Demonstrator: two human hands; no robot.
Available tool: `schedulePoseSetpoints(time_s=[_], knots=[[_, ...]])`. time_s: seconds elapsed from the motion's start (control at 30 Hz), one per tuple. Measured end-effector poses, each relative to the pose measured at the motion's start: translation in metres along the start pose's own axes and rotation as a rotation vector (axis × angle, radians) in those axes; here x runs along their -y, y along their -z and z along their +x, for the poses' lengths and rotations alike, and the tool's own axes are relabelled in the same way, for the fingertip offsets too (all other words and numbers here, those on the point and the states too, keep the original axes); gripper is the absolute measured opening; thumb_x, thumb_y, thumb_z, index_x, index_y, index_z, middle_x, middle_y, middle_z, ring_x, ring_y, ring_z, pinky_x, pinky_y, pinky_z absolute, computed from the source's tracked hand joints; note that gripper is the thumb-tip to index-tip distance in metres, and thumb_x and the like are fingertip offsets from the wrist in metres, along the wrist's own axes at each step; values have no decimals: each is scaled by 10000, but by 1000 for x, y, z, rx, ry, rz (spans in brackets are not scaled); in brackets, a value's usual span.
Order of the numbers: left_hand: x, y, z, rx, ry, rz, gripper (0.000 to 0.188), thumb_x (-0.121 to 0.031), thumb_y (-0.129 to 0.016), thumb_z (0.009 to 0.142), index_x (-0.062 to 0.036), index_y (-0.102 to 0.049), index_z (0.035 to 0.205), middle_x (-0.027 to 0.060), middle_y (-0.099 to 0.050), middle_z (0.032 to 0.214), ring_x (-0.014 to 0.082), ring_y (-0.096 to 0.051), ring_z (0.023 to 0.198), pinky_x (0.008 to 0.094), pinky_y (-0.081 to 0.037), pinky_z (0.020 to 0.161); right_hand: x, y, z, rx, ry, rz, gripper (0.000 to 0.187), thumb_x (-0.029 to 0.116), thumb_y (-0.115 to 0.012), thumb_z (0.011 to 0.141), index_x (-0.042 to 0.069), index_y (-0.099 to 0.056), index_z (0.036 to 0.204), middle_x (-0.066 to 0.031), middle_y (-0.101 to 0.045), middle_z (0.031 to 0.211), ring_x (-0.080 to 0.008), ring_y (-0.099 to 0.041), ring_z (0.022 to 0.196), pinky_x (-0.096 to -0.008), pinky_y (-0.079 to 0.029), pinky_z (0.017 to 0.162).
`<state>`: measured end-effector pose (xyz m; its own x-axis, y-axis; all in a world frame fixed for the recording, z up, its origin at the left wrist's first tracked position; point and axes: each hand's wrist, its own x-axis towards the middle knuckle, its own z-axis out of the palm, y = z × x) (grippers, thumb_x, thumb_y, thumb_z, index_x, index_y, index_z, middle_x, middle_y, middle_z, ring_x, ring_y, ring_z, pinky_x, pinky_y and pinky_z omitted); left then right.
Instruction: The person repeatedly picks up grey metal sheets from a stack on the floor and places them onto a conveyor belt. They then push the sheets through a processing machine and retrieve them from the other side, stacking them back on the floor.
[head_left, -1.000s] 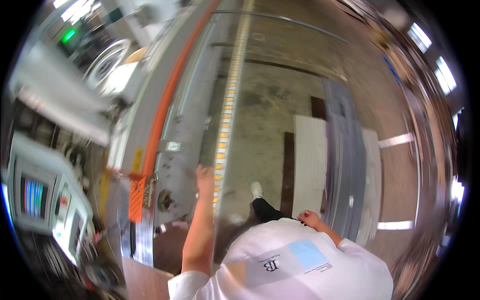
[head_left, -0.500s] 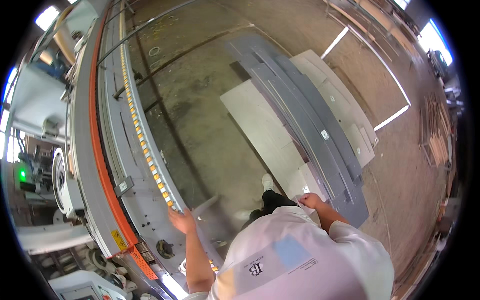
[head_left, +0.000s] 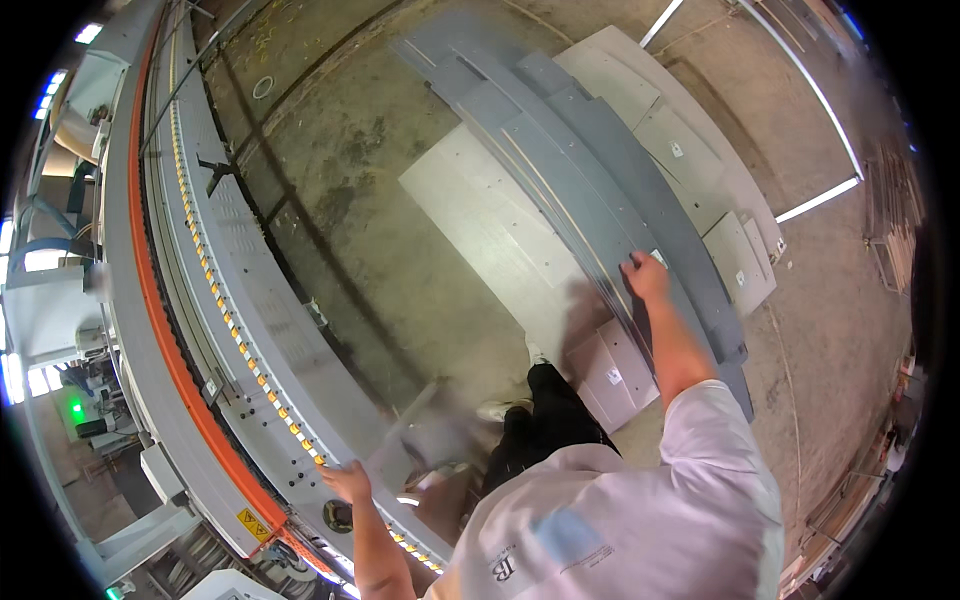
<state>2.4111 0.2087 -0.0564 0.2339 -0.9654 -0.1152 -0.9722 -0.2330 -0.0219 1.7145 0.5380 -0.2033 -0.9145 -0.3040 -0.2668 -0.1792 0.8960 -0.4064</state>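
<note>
My left hand (head_left: 346, 482) rests at the near end of a long machine's row of yellow and white rollers (head_left: 222, 312). Its fingers stretch out over the roller edge, and it holds nothing that I can see. My right hand (head_left: 648, 277) reaches forward over a stack of long dark grey panels (head_left: 570, 165), close beside a small white label. Its fingers are curled together; whether they grip a panel edge or something small is hidden. Under the dark panels lies a wide light grey board (head_left: 500, 225), with a smaller pale panel (head_left: 612, 375) near my legs.
The machine's orange rail (head_left: 165, 330) runs along the left. More light grey boards (head_left: 690, 150) with labels lie beyond the dark stack. White lines (head_left: 820, 200) mark the floor at the right, and timber strips (head_left: 893, 215) lean farther out.
My right hand has moved forward and up from the stack's near end to over the dark panels. My left hand stays on the roller edge. My view has shifted, showing more of the machine's side.
</note>
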Motion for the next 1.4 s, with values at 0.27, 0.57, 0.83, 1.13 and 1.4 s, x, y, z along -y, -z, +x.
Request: schedulePoseSetpoints(time_s=[0.27, 0.57, 0.83, 1.13, 1.4], knots=[[-7, -4, 5, -8, 4, 71, 1075, -223, -763, 756, -52, -101, 1586, 281, -381, 1437, 481, -430, 1305, 545, -385, 1101, 29, 10, 82, 19, -161, -289, 773, 413, -869, 737, 67, -570, 1359, -162, -574, 1371, -372, -562, 1246, -449, -513, 989], [-6, -10, 3, -72, 63, 115, 1081, -244, -761, 723, -72, -132, 1585, 245, -438, 1361, 449, -466, 1257, 559, -428, 1027, 16, 2, 38, 35, -59, 6, 674, 278, -873, 570, 22, -595, 1128, -199, -651, 1105, -385, -648, 1065, -458, -529, 876], [-10, -3, -2, -141, 65, 24, 1045, -261, -779, 698, -94, -225, 1569, 192, -496, 1330, 407, -501, 1238, 551, -441, 988, 65, 33, -86, 154, 30, 67, 556, 326, -819, 641, 23, -645, 1073, -221, -718, 1040, -416, -692, 978, -468, -549, 848], [5, 12, -2, -76, 93, -271, 979, -352, -786, 732, -103, -301, 1545, 203, -507, 1366, 408, -476, 1290, 573, -397, 1035, 109, 86, -229, 173, 249, 18, 546, 230, -829, 624, 35, -639, 1098, -193, -701, 1014, -382, -682, 962, -455, -537, 839], [19, 29, -19, -318, -82, -766, 702, -355, -705, 903, 48, -450, 1418, 274, -505, 1403, 431, -469, 1312, 507, -358, 1116, 113, 129, -301, 533, 547, -78, 559, 269, -854, 622, 55, -643, 1094, -192, -718, 968, -340, -710, 939, -425, -536, 828]])
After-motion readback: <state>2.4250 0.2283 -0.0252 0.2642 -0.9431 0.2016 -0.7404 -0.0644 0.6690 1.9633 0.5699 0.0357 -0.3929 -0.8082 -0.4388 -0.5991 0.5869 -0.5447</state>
